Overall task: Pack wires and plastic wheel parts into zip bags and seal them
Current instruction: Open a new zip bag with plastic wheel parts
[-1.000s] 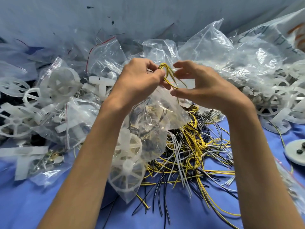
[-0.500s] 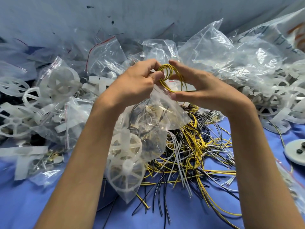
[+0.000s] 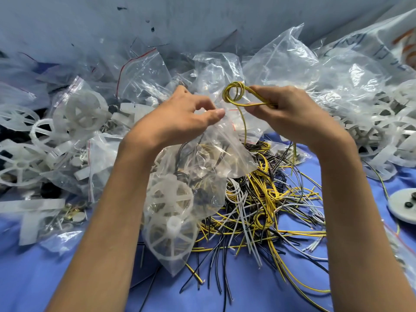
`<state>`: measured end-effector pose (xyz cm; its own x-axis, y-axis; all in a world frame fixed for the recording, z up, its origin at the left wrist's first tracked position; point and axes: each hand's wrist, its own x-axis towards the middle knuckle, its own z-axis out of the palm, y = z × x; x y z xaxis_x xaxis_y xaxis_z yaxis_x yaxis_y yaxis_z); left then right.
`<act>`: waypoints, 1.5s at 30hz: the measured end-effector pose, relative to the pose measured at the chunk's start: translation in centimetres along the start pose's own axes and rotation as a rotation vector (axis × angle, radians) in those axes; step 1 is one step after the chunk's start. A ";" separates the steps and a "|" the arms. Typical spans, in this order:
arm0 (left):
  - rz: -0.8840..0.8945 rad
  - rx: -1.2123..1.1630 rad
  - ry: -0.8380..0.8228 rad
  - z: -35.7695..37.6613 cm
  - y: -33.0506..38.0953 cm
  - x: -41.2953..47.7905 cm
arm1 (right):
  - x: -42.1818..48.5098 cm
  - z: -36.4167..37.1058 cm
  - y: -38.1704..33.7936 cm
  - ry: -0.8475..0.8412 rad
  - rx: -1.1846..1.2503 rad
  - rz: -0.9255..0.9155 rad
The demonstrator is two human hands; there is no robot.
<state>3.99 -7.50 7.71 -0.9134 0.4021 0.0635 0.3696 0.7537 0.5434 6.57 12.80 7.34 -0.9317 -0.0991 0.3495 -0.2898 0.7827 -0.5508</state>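
My left hand [image 3: 186, 115] pinches the top edge of a clear zip bag [image 3: 202, 172] that hangs below it; white plastic wheel parts [image 3: 171, 212] and some dark wires show through it. My right hand [image 3: 290, 109] grips a yellow wire coiled into a small loop [image 3: 234, 94]; the loop sticks out to the left of the fingers, just above the bag's mouth, and one loose end dangles down. A tangled pile of yellow, black and white wires [image 3: 265, 203] lies on the blue table cover under the hands.
Filled zip bags and loose white wheels [image 3: 78, 113] are heaped at the left. Large clear bags [image 3: 292, 61] and more white wheels [image 3: 382, 131] pile up at the back right. A white disc [image 3: 403, 206] sits at the right edge. The blue cover [image 3: 247, 296] shows in front.
The hands have parted. The yellow coil, held between both hands before, is now in my right hand alone, and my left hand has shifted down-left onto the bag's top edge.
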 end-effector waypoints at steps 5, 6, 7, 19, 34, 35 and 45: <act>-0.021 0.034 -0.136 0.0 0.0 -0.3 | -0.2 -0.7 0.4 -0.142 -0.127 0.059; -0.029 0.076 -0.132 0.1 -0.2 -0.2 | -0.3 -0.8 0.3 -0.133 -0.118 0.060; -0.037 0.117 -0.122 0.1 -0.3 -0.1 | -0.3 -1.0 0.3 -0.112 -0.105 0.061; 0.095 -0.168 0.025 0.0 0.3 -0.1 | -0.9 -2.2 -0.6 -0.150 0.095 -0.005; 0.124 -0.287 0.187 -0.2 0.1 -0.3 | -1.0 0.6 -0.3 -0.617 0.488 -0.035; 0.118 -0.300 0.196 -0.2 0.1 -0.4 | -1.0 0.6 -0.3 -0.601 0.496 -0.049; 0.088 -0.301 0.106 -1.0 -0.2 -0.9 | 0.0 -0.1 -1.5 0.039 0.056 -0.068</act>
<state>4.58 -8.55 8.32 -0.8988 0.3906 0.1989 0.3950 0.5252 0.7538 6.98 11.67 8.23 -0.9003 -0.1259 0.4166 -0.3652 0.7393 -0.5657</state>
